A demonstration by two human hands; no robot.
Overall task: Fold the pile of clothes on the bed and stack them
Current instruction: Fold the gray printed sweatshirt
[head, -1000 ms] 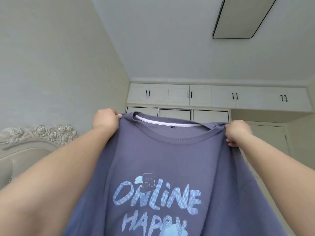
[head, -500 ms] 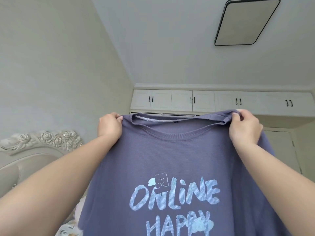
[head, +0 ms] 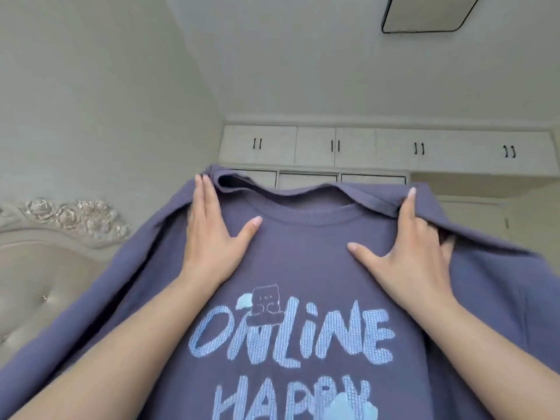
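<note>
1. Head view looks upward at pale walls, a white ceiling (head: 303, 56) and a dark-framed ceiling light panel (head: 430, 10) at the top right.
2. White cupboards (head: 385, 148) with short black handles run along the far wall under the ceiling.
3. A purple-grey T-shirt (head: 303, 262) fills the lower half of the picture, held up in the air in front of the camera, print side facing it. Its ribbed round neckline sits at the top, sagging in the middle, and the shoulders drape away to both sides.
4. Pale blue block letters on the chest read "ONLINE" with "HAPPY" partly cut off below; a small outlined bear (head: 265, 300) sits above the first letters and a light blue cloud shape lies at the bottom edge.
5. A cream carved headboard (head: 60, 219) with rose mouldings and a tufted panel shows at the left, behind the shirt's sleeve.
6. The left hand (head: 212, 237) lies flat on the shirt by the left shoulder, fingers straight and together pointing up to the seam, thumb spread toward the collar.
7. The right hand (head: 415, 253) holds the right shoulder: thumb spread flat over the front, index finger reaching up beside the collar, the other fingers curled under a fold of cloth.
</note>
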